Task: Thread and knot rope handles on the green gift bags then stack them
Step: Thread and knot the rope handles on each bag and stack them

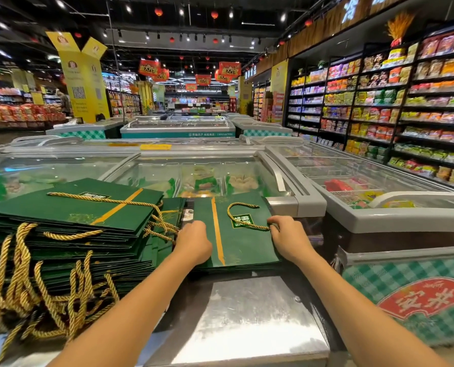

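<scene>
1. Sitting at the left of the frame, a tall stack of green gift bags (69, 215) rests on the freezer (247, 313), with gold rope handles (22, 287) spilling off its lower-left edge.
2. Left hand (192, 241) now, centre frame: it is down on the left edge of the single flat bag (236, 245), knuckles bent and fingertips hidden. Gripping or just pressing, I cannot tell.
3. That flat bag lies just right of the stack, a gold rope (240, 206) looping across its face.
4. Right hand (289, 237), at the bag's right edge, pinches one end of that rope.
5. Far right: packed store shelves (406, 102).
</scene>
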Demonstrator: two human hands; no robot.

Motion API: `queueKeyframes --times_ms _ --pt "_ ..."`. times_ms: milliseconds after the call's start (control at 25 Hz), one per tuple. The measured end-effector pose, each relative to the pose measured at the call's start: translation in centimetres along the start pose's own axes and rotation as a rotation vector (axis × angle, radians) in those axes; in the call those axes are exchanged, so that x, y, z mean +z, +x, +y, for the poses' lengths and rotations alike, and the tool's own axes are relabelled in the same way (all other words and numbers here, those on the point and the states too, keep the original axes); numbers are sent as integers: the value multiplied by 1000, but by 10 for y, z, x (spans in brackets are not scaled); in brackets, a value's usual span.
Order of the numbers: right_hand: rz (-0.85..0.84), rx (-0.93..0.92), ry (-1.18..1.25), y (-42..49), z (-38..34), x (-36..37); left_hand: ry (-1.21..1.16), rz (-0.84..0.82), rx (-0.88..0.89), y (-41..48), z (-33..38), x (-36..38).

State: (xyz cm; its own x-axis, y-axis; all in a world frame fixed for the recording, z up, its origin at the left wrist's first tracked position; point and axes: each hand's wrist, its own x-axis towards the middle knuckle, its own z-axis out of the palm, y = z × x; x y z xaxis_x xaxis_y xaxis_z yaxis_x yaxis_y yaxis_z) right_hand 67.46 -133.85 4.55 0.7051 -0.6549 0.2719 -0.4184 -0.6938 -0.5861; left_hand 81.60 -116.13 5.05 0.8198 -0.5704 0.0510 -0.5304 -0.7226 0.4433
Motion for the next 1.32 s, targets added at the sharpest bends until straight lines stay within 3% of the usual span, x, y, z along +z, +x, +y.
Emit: queueKeyframes --times_ms 240,440,760,840,960,1040,1200,1320 --pt "-116 -147 -272 9 -12 13 70 32 172 9 9 3" --pt "-297 -189 -469 18 -10 43 237 -168 148 15 5 30" --pt "-386 -167 -600 28 6 63 252 -149 141 17 6 45" --pt "-325 -143 -534 21 0 59 247 -119 136 14 6 44" --pt "-47 -243 -425 9 -11 42 313 82 202 -5 14 30" --pt "63 -276 -286 1 -23 27 227 185 276 -24 23 6" --pt "58 -328 82 -26 -74 7 98 386 386 -73 17 -70" --pt "-81 -378 255 -52 -128 7 94 510 326 -101 -21 -132"
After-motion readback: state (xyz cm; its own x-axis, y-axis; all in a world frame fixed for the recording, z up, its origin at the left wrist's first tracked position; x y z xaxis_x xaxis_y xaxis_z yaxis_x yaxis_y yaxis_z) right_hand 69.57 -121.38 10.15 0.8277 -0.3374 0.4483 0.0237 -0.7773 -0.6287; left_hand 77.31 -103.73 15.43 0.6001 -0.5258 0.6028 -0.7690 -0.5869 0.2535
